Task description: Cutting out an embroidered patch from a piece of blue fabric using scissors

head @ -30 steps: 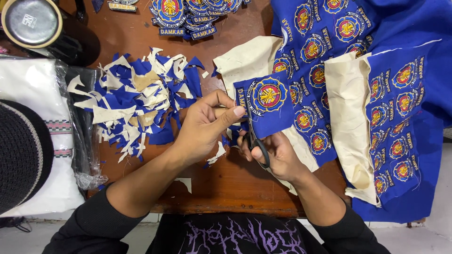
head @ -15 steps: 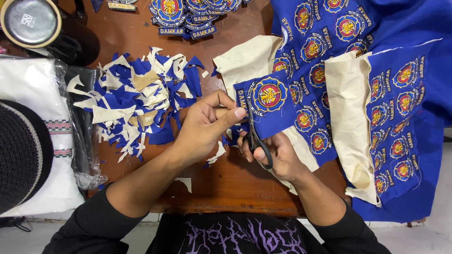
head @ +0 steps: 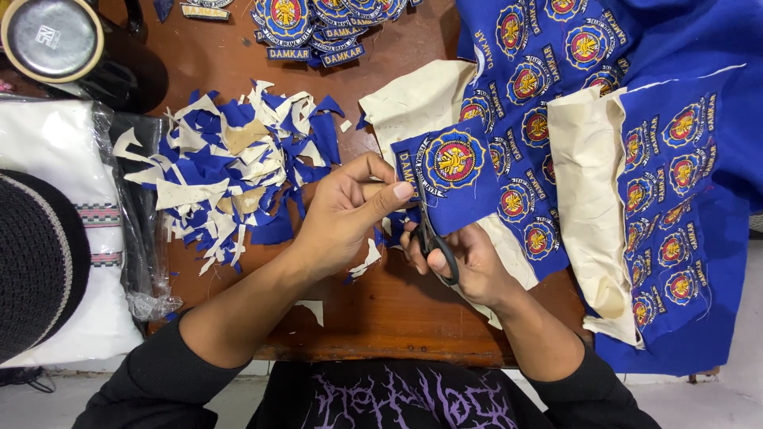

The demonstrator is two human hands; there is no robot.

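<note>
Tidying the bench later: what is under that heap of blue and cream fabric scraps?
The scrap heap lies on the brown wooden table, which shows all around it. Its left edge reaches a clear plastic bag. Whatever lies under the heap's middle is covered.

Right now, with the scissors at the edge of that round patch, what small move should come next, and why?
Probably one more short snip along the curved border. The left hand pinches the blue cloth beside the round patch, the right hand works the black scissors just under it, and blue cloth remains around the emblem.
</note>
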